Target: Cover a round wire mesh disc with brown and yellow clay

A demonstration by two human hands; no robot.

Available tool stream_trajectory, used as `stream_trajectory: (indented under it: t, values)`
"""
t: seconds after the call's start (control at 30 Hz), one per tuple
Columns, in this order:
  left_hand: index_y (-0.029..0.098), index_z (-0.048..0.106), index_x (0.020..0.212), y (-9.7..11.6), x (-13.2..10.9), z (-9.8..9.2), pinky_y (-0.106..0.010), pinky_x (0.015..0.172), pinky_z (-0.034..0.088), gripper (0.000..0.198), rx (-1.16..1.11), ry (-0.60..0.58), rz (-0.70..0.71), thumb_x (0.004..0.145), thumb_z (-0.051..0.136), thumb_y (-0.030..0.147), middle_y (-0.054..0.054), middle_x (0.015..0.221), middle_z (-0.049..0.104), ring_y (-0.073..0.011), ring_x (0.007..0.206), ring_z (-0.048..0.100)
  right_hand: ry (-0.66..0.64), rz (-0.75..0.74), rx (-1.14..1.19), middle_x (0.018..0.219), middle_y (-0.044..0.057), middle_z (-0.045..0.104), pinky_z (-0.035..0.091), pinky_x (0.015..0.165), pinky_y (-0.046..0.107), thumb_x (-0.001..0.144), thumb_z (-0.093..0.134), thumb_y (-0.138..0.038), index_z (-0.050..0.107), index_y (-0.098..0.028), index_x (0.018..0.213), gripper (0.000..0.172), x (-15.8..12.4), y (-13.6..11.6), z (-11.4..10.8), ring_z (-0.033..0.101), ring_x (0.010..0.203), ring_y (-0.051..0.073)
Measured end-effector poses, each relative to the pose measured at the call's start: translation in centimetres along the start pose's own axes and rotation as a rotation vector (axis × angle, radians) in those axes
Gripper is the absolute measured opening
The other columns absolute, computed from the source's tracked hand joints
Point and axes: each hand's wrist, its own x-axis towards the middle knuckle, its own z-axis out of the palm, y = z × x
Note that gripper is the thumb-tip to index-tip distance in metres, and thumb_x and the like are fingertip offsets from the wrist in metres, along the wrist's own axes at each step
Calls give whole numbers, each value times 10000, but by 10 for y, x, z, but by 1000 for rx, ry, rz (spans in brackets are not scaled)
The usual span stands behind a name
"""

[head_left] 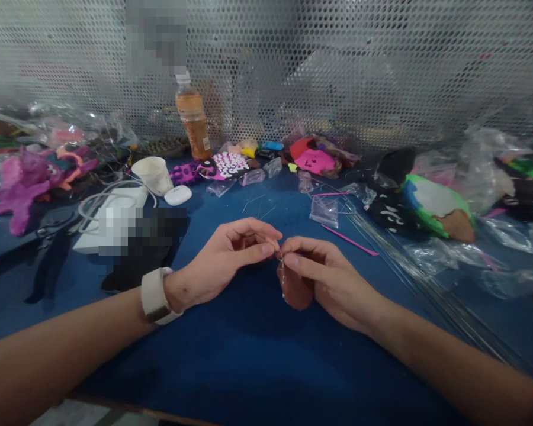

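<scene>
Over the blue table (249,349), my two hands meet fingertip to fingertip. My right hand (333,275) pinches a flat, rounded brown piece (298,291) that hangs below its thumb. A thin twisted metal wire (283,273) runs along the left edge of the brown piece. My left hand (235,248), with a white watch band on the wrist, has thumb and forefinger closed at the wire's upper end. The exact grip of the fingertips is partly hidden. Several short wire bits (260,212) lie behind my left hand.
Long metal wires (408,278) stretch along the right, near a pink plastic tool (350,239). Left are a paper cup (153,176), a white box (115,219) and a black item (148,251). A drink bottle (193,118) and colourful clay pieces (315,158) stand before a perforated metal panel (270,65).
</scene>
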Motion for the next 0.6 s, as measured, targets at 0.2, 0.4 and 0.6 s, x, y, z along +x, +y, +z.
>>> stream_trajectory:
  t: [0.2, 0.4, 0.6]
  values:
    - [213, 801, 1028, -1, -1, 0, -237, 813, 538, 95, 137, 4, 59, 934, 810, 214, -26, 955, 752, -126, 881, 686, 15, -29, -60, 780, 3, 703, 553, 662, 268, 836, 882, -360, 742, -199, 853, 214, 0, -1, 1, 662, 688, 133]
    - [195, 798, 1033, 2, -2, 0, -248, 786, 556, 112, 211, 11, 65, 932, 810, 242, -46, 963, 763, -144, 871, 701, 33, -43, -98, 812, 3, 706, 522, 651, 252, 839, 879, -366, 746, -204, 878, 213, 0, 2, -3, 644, 698, 124]
    - [208, 802, 1024, 1, -2, -1, -224, 782, 544, 101, 204, 3, 62, 928, 818, 234, -36, 984, 767, -125, 873, 685, 13, -52, -116, 781, 2, 711, 515, 633, 258, 866, 857, -360, 741, -207, 869, 192, -2, 2, -3, 641, 668, 125]
